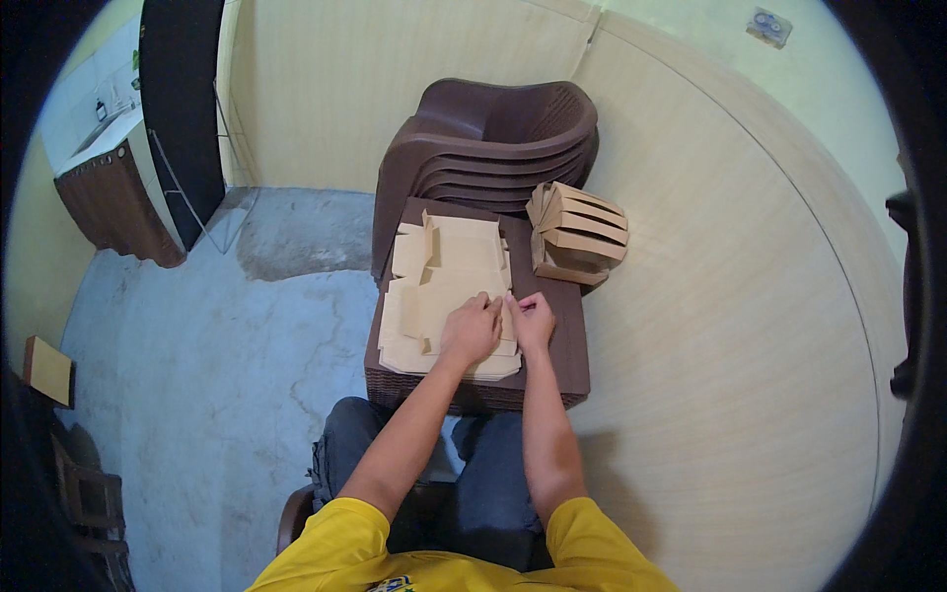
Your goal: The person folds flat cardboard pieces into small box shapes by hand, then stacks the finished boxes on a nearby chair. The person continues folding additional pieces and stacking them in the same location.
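A brown unfolded cardboard box blank point(454, 291) lies on top of a small pile of similar flat blanks, with some of its left flaps standing up. Bent over its right side, my left hand point(472, 331) has its fingers curled and closed at the flap along that edge. Just right of it, my right hand point(534, 321) pinches the same edge flap between thumb and fingers. The two hands are close together, and their fingers cover part of the flap. The pile rests on a dark brown stacked surface point(567, 345) in front of my knees.
Several folded cardboard boxes point(582, 232) stand stacked at the far right corner of the surface. Behind them rise stacked brown plastic chairs point(488, 138). A pale wood-panel wall point(730, 296) closes off the right. At far left is a sink counter point(109, 138) with a brown curtain.
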`<state>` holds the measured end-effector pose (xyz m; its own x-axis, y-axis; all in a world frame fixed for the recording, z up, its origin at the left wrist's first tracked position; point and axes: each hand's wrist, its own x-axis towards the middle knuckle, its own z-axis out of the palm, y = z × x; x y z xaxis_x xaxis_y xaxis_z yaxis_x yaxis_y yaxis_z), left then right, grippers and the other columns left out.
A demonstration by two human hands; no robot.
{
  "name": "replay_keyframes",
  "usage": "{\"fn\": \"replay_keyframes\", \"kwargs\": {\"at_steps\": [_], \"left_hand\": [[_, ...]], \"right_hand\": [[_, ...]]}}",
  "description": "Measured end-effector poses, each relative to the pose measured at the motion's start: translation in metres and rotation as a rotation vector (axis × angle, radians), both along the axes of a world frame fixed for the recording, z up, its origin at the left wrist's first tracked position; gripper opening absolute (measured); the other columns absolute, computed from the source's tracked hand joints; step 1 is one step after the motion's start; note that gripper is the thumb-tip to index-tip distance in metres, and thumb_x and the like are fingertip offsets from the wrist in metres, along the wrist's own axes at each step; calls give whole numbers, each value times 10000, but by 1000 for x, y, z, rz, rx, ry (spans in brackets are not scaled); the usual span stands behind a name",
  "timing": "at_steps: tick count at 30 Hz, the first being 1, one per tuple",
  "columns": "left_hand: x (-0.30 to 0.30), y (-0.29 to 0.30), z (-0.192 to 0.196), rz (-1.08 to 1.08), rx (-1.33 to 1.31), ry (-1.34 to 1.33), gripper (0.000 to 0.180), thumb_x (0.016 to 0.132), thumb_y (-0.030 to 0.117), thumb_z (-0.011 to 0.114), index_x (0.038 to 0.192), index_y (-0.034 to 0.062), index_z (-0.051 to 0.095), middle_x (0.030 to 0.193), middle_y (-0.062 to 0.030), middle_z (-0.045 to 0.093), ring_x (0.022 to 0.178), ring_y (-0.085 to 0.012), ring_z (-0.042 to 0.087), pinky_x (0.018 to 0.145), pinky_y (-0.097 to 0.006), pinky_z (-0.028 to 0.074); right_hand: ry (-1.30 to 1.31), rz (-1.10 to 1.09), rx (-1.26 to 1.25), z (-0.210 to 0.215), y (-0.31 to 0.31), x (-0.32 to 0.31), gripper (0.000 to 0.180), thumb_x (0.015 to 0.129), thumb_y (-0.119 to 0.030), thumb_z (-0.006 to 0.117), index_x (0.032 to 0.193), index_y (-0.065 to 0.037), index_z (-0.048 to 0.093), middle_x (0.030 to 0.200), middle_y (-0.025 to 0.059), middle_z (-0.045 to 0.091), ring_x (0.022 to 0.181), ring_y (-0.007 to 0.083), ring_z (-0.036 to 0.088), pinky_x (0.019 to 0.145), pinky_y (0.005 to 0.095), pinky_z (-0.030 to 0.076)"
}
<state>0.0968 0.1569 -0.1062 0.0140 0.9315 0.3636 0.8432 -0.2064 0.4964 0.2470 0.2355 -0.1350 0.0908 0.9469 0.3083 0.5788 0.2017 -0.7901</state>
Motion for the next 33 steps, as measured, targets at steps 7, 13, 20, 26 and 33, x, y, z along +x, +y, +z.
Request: {"fn": "replay_keyframes", "kwargs": {"at_steps": [7,13,20,26,33], "left_hand": [[-4,-7,7,-65,128,-178,330,940,179,705,1258,103,755,1022,-139,685,914,-359,720,812,-488,597],[-16,-86,4,10,653,-295,384,800,113,817,1179,81,765,1061,-115,745,978,-351,718,884,-473,566],[-79,-145,-19,395,251,-231,822,829,409,882,1516,73,579,1611,-269,483,1537,-420,416,1264,-594,279],[-83,-134,-24,376,156,-66,770,864,436,853,1494,74,598,1641,-254,475,1577,-407,387,1304,-611,213],[-45,-138,12,294,330,-187,588,855,220,808,1385,39,627,1460,-208,605,1413,-412,530,1218,-562,372]], "right_hand": [[193,311,-158,-1,-32,24,526,859,-303,943,1263,-30,748,1315,90,621,1148,194,648,912,335,558],[195,455,21,12,-87,42,671,816,-184,951,1412,-32,684,1420,99,608,1293,234,626,1067,379,535],[288,383,10,-4,-82,40,441,899,-38,829,1332,-16,748,1315,122,728,1187,222,702,1011,354,576],[352,217,-20,-16,-83,36,366,1004,-84,756,1360,2,745,1244,139,775,1096,198,735,938,338,599],[3,93,325,0,-113,21,255,973,-82,768,1211,4,796,1130,151,767,1025,296,737,935,384,582]]}}
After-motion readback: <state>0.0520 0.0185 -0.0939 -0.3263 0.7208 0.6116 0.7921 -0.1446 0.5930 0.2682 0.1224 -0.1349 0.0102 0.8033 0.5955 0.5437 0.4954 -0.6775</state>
